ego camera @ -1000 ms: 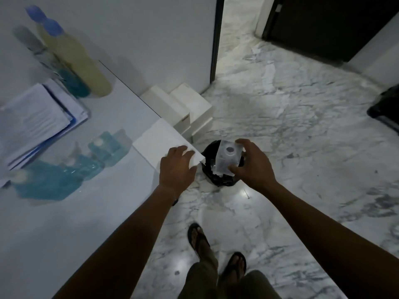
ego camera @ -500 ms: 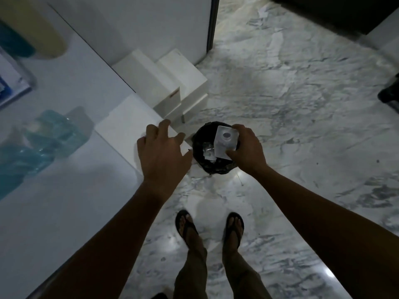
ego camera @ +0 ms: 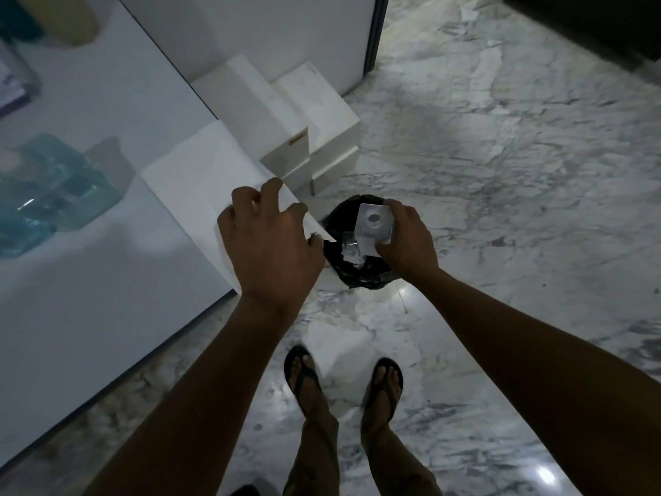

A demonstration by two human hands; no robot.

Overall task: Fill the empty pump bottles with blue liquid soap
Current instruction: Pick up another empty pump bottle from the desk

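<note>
**Filling mostly done, one empty bottle in hand over the bin**

Several bottles [ego camera: 53, 187] on the table [ego camera: 107, 316] are showing blue liquid, so I'd judge most of the filling is done. Blurry there, can't count them.

Right hand [ego camera: 407, 241] is gripping a clear square bottle [ego camera: 373, 225], looking empty with neck open, fingers wrapped round its sides, directly above the black bin [ego camera: 357, 270] on the floor.

Left hand [ego camera: 268, 248] is hovering half-open, fingers curled, over a white sheet [ego camera: 200, 180] at the table corner; contact unclear, grasping nothing.
</note>
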